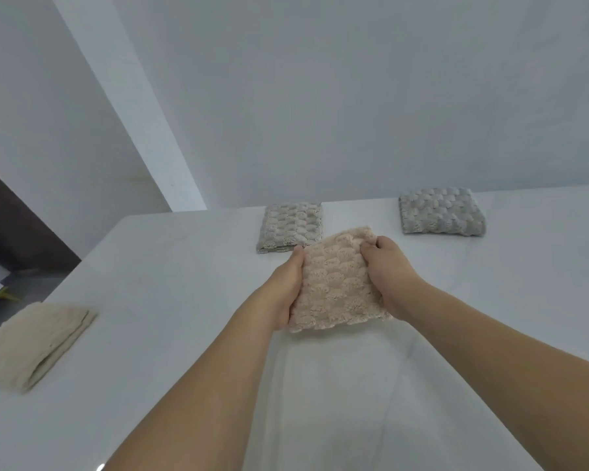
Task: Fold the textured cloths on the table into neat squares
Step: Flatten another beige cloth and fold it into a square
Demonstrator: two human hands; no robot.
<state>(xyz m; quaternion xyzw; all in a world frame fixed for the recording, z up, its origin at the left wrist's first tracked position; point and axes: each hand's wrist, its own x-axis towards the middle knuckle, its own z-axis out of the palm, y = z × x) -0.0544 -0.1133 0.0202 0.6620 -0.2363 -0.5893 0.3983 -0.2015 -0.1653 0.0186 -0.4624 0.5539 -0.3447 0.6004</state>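
A folded pink textured cloth [337, 283] is held between both hands in the middle of the white table [184, 266]. My left hand [284, 290] grips its left edge, fingers tucked beneath. My right hand [388, 270] grips its right side, fingers curled over the far corner. Behind it lies a folded beige-grey textured cloth [291, 226], partly covered by the pink one. A folded grey textured cloth [441, 212] lies at the back right. A folded cream cloth [34, 345] lies at the near left.
A white wall [354, 96] runs right behind the table's far edge. The table's left edge [89, 260] drops off to a dark floor with a yellow-legged object [0, 295].
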